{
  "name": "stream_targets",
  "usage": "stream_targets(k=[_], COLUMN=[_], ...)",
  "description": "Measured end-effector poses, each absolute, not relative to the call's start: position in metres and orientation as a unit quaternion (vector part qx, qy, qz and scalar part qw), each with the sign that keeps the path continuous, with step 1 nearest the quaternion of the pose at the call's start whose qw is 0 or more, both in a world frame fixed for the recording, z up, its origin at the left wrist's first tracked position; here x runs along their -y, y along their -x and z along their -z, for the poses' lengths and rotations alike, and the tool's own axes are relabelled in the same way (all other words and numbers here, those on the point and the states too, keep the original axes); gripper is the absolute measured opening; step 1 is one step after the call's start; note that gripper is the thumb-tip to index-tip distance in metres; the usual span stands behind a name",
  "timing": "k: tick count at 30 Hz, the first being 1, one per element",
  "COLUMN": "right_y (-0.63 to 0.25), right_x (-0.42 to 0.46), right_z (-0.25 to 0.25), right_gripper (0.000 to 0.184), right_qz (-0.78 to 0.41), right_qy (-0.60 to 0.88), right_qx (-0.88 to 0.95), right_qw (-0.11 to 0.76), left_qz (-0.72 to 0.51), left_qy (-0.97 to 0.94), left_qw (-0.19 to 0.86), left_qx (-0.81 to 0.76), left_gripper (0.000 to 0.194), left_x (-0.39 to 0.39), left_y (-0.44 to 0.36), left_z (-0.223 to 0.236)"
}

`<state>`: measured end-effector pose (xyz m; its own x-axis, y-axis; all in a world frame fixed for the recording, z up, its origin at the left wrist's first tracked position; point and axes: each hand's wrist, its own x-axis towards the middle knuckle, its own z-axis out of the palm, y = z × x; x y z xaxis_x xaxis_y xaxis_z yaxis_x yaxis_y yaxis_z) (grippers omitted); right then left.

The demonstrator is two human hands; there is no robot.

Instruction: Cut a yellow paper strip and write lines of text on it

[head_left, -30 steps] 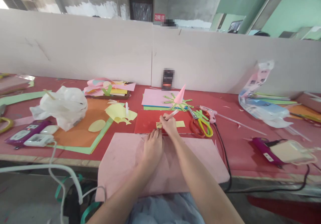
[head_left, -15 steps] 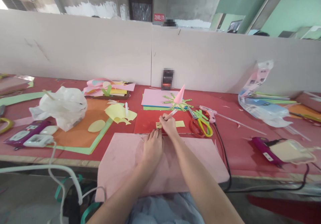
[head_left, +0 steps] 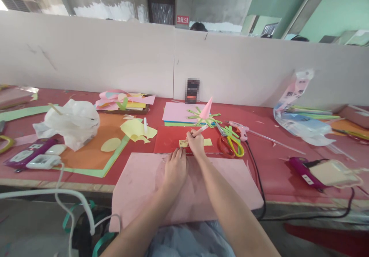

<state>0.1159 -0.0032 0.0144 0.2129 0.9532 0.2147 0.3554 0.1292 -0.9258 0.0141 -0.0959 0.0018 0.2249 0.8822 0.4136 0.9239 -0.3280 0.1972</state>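
Pen [head_left: 202, 129] aslant in right fingers [head_left: 190, 135], upper end rightward.

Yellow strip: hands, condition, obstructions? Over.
Right hand gripping pen over yellow strip. Left hand at its near edge. Dark marks on strip's left end. Scissors to the right, not touching it.

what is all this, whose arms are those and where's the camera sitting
There's no machine here: these are a person's own bare arms, seen by one camera worn on their head, looking forward and down. The right hand holds a pen over a yellow paper strip; the left hand lies with its fingertips at the strip's near edge. Around them on the red table are scissors, a pink glue gun, a pink paper cone and orange paper.
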Motion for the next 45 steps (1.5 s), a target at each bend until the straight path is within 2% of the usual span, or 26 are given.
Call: stream_targets(k=[4,8,15,22,32,45], right_y=[-0.121,-0.125,-0.126,-0.123,-0.124,-0.124], right_x=[-0.002,-0.002,0.007,0.01,0.008,0.009], right_z=[-0.015,-0.013,-0.012,-0.015,-0.015,-0.016], right_gripper=[0.018,0.022,0.031,0.035,0.027,0.026], right_qz=[-0.369,-0.396,-0.318,-0.319,-0.299,-0.293], right_qy=[0.586,0.564,0.541,0.526,0.547,0.555], right_qx=[0.52,0.533,0.609,0.62,0.632,0.624], right_qw=[0.5,0.492,0.486,0.486,0.461,0.466], left_qz=[0.226,0.225,0.228,0.223,0.228,0.227], left_qy=[0.781,0.778,0.782,0.783,0.785,0.784], left_qw=[0.039,0.034,0.03,0.034,0.031,0.032], left_qx=[0.581,0.586,0.579,0.579,0.575,0.577], left_gripper=[0.031,0.032,0.033,0.034,0.033,0.033], left_x=[0.097,0.098,0.097,0.097,0.098,0.097], left_y=[-0.014,-0.015,-0.013,-0.013,-0.013,-0.013], left_z=[-0.005,-0.006,-0.004,-0.003,-0.003,-0.001])
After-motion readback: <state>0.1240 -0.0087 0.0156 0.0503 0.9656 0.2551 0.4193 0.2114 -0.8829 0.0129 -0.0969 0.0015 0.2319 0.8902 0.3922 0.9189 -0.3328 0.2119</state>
